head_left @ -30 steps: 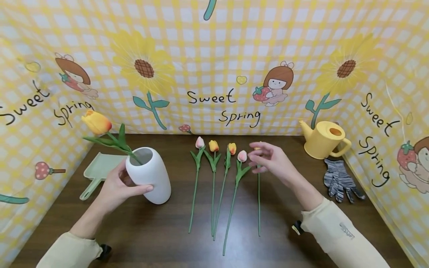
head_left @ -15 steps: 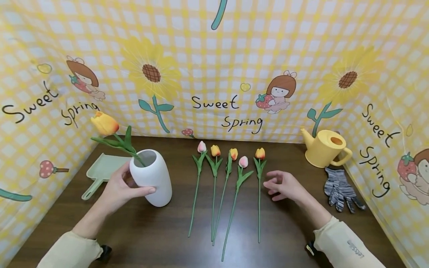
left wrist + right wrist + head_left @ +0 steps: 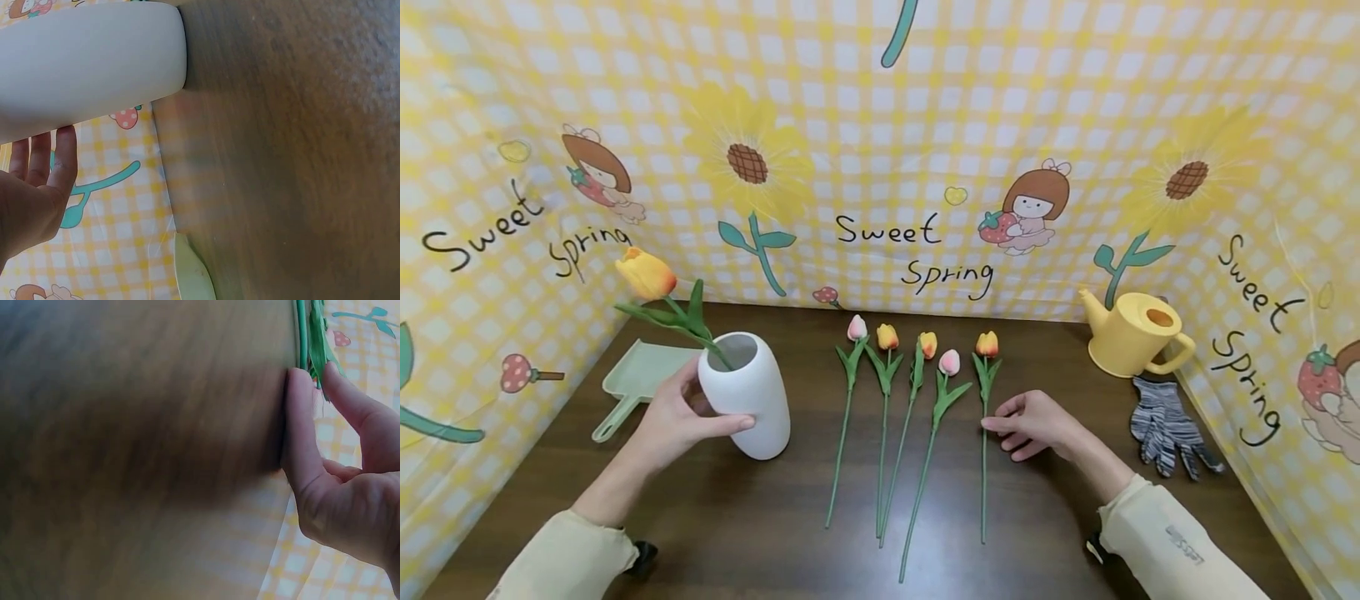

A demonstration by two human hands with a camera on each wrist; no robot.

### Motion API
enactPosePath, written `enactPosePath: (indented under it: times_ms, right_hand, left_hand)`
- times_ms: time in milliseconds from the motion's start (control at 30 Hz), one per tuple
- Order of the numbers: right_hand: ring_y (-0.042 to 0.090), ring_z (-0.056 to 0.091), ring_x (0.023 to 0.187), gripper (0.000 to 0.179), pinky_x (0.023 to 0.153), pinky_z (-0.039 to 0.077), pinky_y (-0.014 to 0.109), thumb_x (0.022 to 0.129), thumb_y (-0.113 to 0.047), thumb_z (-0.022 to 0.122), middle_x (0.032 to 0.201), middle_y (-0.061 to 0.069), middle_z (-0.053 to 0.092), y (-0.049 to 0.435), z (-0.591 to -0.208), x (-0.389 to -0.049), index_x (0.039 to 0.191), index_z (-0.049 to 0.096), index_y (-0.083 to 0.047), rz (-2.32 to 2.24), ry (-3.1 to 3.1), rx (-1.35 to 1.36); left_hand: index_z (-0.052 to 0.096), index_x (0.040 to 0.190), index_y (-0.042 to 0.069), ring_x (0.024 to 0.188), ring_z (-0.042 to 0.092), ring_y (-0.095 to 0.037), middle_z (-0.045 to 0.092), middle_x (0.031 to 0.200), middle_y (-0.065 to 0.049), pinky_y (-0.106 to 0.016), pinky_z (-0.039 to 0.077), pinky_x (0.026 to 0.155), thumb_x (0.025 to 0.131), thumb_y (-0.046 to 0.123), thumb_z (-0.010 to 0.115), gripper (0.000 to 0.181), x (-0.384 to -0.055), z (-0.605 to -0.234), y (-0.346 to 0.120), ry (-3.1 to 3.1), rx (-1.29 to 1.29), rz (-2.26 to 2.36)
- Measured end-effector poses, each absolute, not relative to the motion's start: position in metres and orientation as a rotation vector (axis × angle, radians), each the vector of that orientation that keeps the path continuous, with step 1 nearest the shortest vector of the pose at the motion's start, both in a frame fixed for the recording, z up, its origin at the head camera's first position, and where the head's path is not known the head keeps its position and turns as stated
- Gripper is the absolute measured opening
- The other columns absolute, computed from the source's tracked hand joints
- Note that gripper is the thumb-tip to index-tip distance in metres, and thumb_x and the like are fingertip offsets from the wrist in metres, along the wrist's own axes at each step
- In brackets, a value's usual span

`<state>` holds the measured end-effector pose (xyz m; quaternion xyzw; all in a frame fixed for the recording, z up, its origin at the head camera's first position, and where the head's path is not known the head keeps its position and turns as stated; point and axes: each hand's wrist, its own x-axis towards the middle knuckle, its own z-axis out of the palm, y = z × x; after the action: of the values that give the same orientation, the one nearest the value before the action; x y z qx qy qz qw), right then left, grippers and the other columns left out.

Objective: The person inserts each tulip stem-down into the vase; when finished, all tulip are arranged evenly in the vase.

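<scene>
My left hand [image 3: 673,421] grips a white vase [image 3: 752,408] from the left, thumb across its front. The vase leans left, and one yellow-orange tulip [image 3: 651,275] stands in it, its bloom above the rim. In the left wrist view, fingers [image 3: 65,156] lie against the vase wall. My right hand [image 3: 1033,423] is low over the table at the stem of the rightmost orange tulip [image 3: 987,343], fingertips right at it. The right wrist view shows thumb and forefinger apart, with green stems and leaves [image 3: 317,344] visible at the gap.
Left of the rightmost tulip lie several more, pink [image 3: 950,362] and yellow [image 3: 887,337], with stems toward me. A green dustpan [image 3: 643,371] is behind my left hand. A yellow watering can [image 3: 1131,333] and a grey knit glove [image 3: 1168,425] are at the right. Checked cloth walls surround the table.
My right hand has come down and back from the rightmost tulip's bloom, then left to its stem. My left hand still holds the vase in much the same place.
</scene>
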<state>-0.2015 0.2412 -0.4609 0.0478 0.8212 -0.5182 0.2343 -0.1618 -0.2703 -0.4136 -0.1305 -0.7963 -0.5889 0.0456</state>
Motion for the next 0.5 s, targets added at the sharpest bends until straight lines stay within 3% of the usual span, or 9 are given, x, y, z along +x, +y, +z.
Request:
enactPosePath:
  times_ms: [500]
  right_hand:
    - [0.018,0.067,0.059,0.034,0.053,0.060,0.038,0.087,-0.031,0.083,0.077,0.011,0.065,0.228,-0.455,-0.204,0.093,0.069,0.000,-1.316,2.322,0.129]
  left_hand:
    - [0.054,0.137,0.015,0.099,0.071,-0.022,0.063,0.121,-0.010,-0.031,0.059,0.081,0.070,-0.001,0.092,0.079,-0.159,-0.412,-0.271,-2.437,-0.389,-1.791]
